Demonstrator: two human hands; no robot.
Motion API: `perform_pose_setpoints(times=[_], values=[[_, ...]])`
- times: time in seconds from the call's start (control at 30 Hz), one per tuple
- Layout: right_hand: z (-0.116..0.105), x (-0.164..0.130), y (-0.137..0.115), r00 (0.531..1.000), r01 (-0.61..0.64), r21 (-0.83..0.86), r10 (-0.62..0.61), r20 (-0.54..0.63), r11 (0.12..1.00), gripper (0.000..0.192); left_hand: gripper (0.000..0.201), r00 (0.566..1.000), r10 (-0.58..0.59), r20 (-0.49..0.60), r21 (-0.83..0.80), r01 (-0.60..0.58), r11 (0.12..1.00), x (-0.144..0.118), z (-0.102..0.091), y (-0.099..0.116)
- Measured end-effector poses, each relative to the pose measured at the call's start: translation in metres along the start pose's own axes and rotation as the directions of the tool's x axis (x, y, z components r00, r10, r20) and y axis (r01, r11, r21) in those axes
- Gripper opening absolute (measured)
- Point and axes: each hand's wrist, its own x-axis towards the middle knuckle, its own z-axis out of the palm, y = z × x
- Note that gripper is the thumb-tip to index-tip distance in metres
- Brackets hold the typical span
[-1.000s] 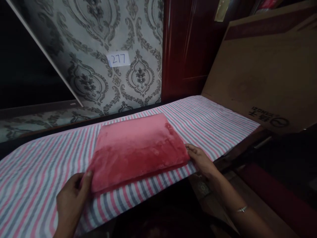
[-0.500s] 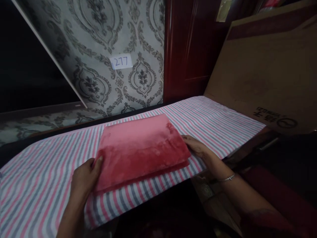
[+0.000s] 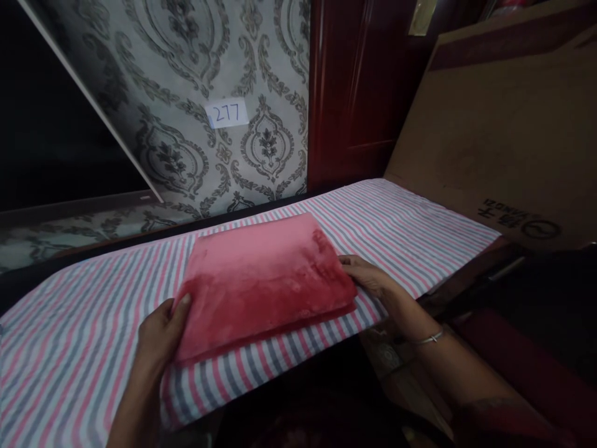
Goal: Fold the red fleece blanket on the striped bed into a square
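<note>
A red-pink plush cloth (image 3: 265, 274), folded into a flat rectangle of stacked layers, lies on a striped sheet (image 3: 107, 298). My left hand (image 3: 161, 330) grips its left edge, thumb on top and the other fingers hidden beneath or behind it. At the right edge, my right hand (image 3: 368, 277) holds the side of the cloth, its fingers bent against the fabric and partly out of sight. A thin bracelet (image 3: 431, 338) circles my right wrist.
A large cardboard box (image 3: 489, 137) stands at the right end of the sheet-covered surface. Behind are patterned wallpaper (image 3: 261, 74) with a paper marked 277 (image 3: 227, 112), and a dark red door (image 3: 359, 93). A dark screen (image 3: 56, 118) looms at the left.
My right fingers have shifted slightly along the right edge of the cloth and curl a little more over it. The cloth and my left hand have barely moved.
</note>
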Motion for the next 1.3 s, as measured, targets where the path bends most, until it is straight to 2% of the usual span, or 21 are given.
perform_pose_setpoints(times=[0.1,0.13,0.27,0.37,0.43,0.5,0.6,0.77,0.83,0.93,1.07,1.13,1.2,1.23,1.3], values=[[0.003,0.0,-0.003,0.999,0.048,-0.011,-0.048,-0.012,0.999,0.035,0.036,1.0,-0.015,0.016,0.006,0.015,1.0,-0.001,-0.001,0.004],[0.003,0.0,-0.002,0.997,0.068,0.001,-0.068,-0.029,0.998,0.035,0.034,1.0,-0.005,-0.018,-0.001,0.005,1.0,-0.002,-0.001,0.005],[0.0,-0.004,0.01,0.962,0.196,0.094,-0.173,-0.21,0.976,0.03,0.03,0.994,-0.002,-0.112,-0.049,-0.004,0.999,-0.004,-0.001,0.003],[-0.001,-0.013,0.021,0.928,0.27,0.141,-0.219,-0.301,0.952,0.029,0.032,0.996,-0.058,-0.061,-0.149,0.049,0.988,-0.005,0.001,-0.003],[-0.002,-0.02,0.027,0.946,0.243,0.148,-0.199,-0.257,0.959,0.031,0.037,0.995,-0.103,0.018,-0.276,0.104,0.956,-0.009,0.002,-0.009],[-0.003,-0.027,0.03,0.973,0.18,0.125,-0.158,-0.166,0.976,0.035,0.044,0.985,-0.143,0.101,-0.398,0.172,0.901,-0.014,0.003,-0.016],[-0.008,-0.037,0.029,0.993,0.106,0.041,-0.103,-0.06,0.994,0.035,0.05,0.981,-0.149,0.123,-0.465,0.19,0.865,-0.024,0.005,-0.025],[-0.01,-0.045,0.031,0.979,0.156,0.017,-0.152,-0.133,0.988,0.028,0.053,0.999,-0.033,-0.035,-0.351,0.019,0.936,-0.033,0.009,-0.035],[-0.008,-0.047,0.035,0.974,0.168,-0.001,-0.166,-0.157,0.986,0.029,0.05,0.998,-0.01,-0.06,-0.306,-0.009,0.952,-0.035,0.01,-0.034],[-0.01,-0.05,0.041,0.971,0.15,-0.063,-0.159,-0.18,0.987,0.035,0.048,1.0,0.004,-0.018,-0.323,-0.009,0.946,-0.037,0.011,-0.034],[-0.022,-0.055,0.043,0.965,0.1,-0.192,-0.142,-0.22,0.976,0.05,0.052,0.994,-0.006,0.112,-0.391,0.049,0.919,-0.034,0.004,-0.04],[-0.022,-0.054,0.036,0.92,0.138,-0.347,-0.25,-0.301,0.927,0.053,0.054,0.999,-0.011,0.038,-0.341,0.023,0.94,-0.03,-0.003,-0.038],[-0.009,-0.049,0.022,0.825,0.23,-0.564,-0.466,-0.319,0.793,0.048,0.056,0.99,0.058,-0.127,-0.224,-0.085,0.971,-0.025,-0.008,-0.024],[0.002,-0.043,0.013,0.777,0.287,-0.67,-0.575,-0.256,0.685,0.045,0.056,0.972,0.143,-0.184,-0.15,-0.172,0.974,-0.022,-0.01,-0.014],[0.032,-0.029,-0.003,0.718,0.412,-0.805,-0.696,-0.001,0.426,0.045,0.057,0.908,0.38,-0.177,-0.026,-0.39,0.92,-0.016,-0.008,0.013]])
